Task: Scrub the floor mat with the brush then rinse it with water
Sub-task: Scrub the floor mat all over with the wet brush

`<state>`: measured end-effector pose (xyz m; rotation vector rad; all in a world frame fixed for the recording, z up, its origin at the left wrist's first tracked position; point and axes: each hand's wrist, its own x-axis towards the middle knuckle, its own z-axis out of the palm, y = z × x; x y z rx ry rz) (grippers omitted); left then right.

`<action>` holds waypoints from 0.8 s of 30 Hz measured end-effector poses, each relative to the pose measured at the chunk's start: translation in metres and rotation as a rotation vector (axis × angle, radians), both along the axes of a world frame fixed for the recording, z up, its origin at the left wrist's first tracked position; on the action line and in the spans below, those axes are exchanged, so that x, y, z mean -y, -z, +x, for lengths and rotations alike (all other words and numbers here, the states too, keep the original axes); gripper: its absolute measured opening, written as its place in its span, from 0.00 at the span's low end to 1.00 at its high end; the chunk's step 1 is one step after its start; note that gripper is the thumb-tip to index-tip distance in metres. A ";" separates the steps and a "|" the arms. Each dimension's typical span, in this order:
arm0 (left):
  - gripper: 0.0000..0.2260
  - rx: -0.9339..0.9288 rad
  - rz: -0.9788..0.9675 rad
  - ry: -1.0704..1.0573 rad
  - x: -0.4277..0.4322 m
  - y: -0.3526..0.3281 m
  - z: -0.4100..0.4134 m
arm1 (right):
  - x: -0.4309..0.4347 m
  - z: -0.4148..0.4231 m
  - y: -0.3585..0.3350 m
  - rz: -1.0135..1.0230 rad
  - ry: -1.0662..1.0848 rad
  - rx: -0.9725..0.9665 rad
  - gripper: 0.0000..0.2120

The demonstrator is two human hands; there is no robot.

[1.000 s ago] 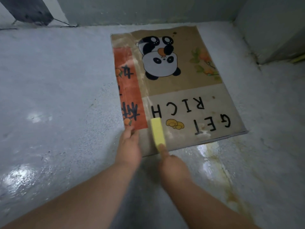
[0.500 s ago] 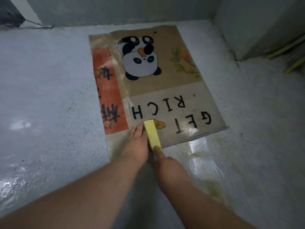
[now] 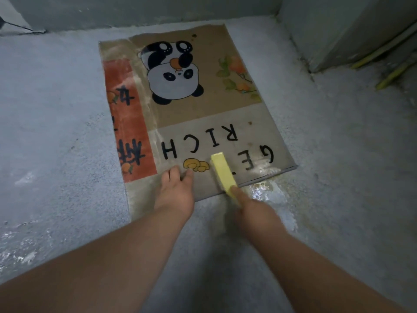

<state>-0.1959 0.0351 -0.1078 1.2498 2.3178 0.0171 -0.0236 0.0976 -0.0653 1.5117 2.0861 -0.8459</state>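
A tan floor mat [image 3: 203, 114] with a panda picture, an orange strip and the words GET RICH lies flat on the wet grey floor. My right hand [image 3: 252, 211] grips the near end of a yellow brush [image 3: 222, 172], whose head lies on the mat's near edge between the mushroom print and the letters GE. My left hand [image 3: 176, 190] presses flat on the mat's near edge, fingers straight, just left of the brush.
Grey concrete floor [image 3: 56, 132] surrounds the mat, with a shiny wet patch [image 3: 261, 188] by the near right corner. A wall runs along the back. A pale cabinet corner [image 3: 338, 37] stands at back right, with yellow rods [image 3: 392, 75] on the floor beside it.
The brush has shifted right along the mat's near edge, from beside the H to past the mushroom print. My left hand stays pressed on the near edge.
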 end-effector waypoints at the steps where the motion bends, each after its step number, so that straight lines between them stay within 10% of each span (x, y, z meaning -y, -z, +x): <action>1: 0.33 0.001 -0.012 0.010 0.000 0.000 0.001 | -0.019 0.018 -0.002 0.012 0.061 0.021 0.25; 24: 0.29 0.003 -0.072 0.010 -0.004 -0.008 0.004 | -0.007 0.008 0.002 -0.095 0.305 -0.078 0.21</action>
